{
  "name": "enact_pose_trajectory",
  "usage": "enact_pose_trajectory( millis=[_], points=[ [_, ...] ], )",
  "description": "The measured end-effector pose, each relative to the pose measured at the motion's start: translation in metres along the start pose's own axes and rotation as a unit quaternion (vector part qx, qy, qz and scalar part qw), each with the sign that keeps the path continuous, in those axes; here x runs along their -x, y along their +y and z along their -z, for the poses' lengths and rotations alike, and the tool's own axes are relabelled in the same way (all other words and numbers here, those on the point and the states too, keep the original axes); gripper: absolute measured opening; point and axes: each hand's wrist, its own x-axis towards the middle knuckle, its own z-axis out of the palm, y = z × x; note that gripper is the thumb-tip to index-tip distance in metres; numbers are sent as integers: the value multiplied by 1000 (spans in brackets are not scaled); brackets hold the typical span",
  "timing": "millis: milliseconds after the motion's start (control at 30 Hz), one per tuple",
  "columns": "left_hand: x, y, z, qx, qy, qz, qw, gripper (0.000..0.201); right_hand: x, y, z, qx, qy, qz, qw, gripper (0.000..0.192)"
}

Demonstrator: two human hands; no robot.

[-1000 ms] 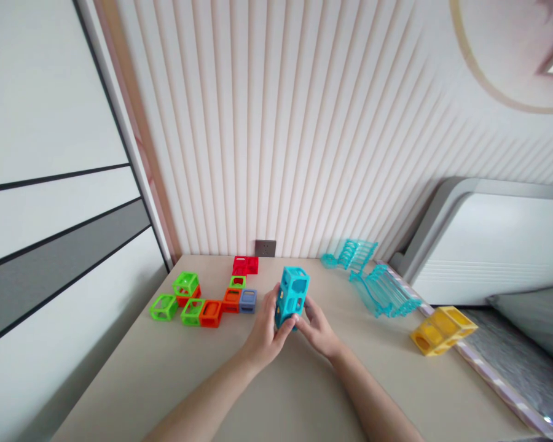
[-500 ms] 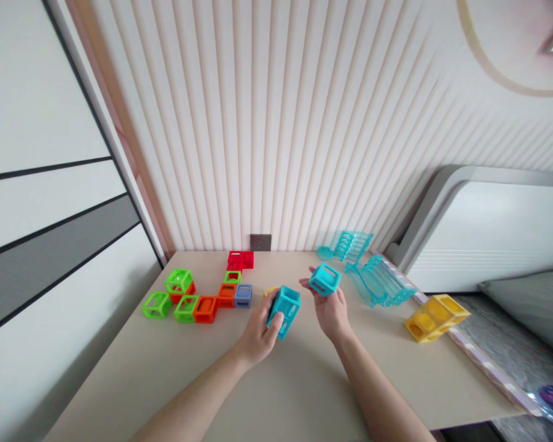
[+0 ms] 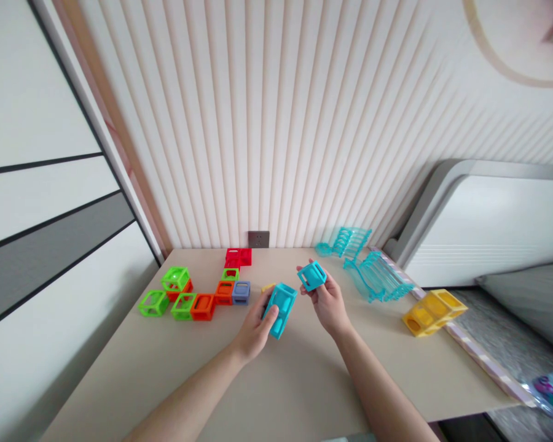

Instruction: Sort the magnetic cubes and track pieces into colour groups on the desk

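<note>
My left hand grips a long cyan hollow block, tilted, just above the beige table. Beside it, my right hand holds a single cyan cube a little higher and to the right; the two cyan pieces are apart. A small yellow piece lies on the table behind my left hand, mostly hidden.
To the left sits a joined group of green, orange, grey-blue and red cubes. Clear cyan ramp pieces lie at the back right. A yellow block rests near the right edge. A wall socket is behind.
One second ago both hands held one upright cyan stack. The top cube has come off in my right hand, and the remaining cyan block has tilted in my left hand.
</note>
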Motion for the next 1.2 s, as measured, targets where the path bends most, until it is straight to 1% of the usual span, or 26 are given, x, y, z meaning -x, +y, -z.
enact_pose_trajectory(
  millis=[67,100,167,233,300,367,433,500,567,667,733,833,900,1033,1100,1200],
  points=[
    [1,1,1,1,-5,0,1000,51,0,3,3,69,13,62,996,46],
    [1,1,1,0,-12,1,1000,52,0,4,4,107,9,93,990,45],
    [2,2,1,2,-28,5,1000,53,3,4,6,170,-15,142,975,40],
    [1,2,1,5,-36,11,999,54,7,3,7,200,-52,161,965,39],
    [0,2,1,9,-31,15,999,56,11,0,8,193,-93,145,966,44],
    [-1,1,1,14,-21,19,1000,57,13,-1,9,149,-127,115,974,51],
    [-3,1,2,20,-12,26,999,56,14,-1,9,93,-140,77,983,54],
    [-4,0,2,26,-11,40,999,55,12,0,7,47,-120,37,991,54],
    [-4,1,1,31,-14,52,998,54,10,-1,4,13,-79,4,997,58],
    [-4,3,0,31,-8,53,998,55,8,-4,-1,-46,-23,-20,998,71],
    [-3,5,-1,40,-10,51,998,57,8,-7,-4,-78,-10,-31,996,68],
    [-2,5,-1,67,-34,58,995,62,10,-8,-8,-98,-5,-28,995,59],
    [-1,3,-1,75,-43,54,995,62,12,-7,-10,-98,-11,-15,995,56],
    [-1,-1,0,69,-41,27,996,58,16,-4,-14,-81,-75,26,994,53],
    [-2,-1,1,61,-31,20,997,59,18,-4,-14,-56,-99,43,993,56],
    [-2,2,2,57,-6,23,998,59,21,-4,-12,-4,-127,43,991,71]
  ],
)
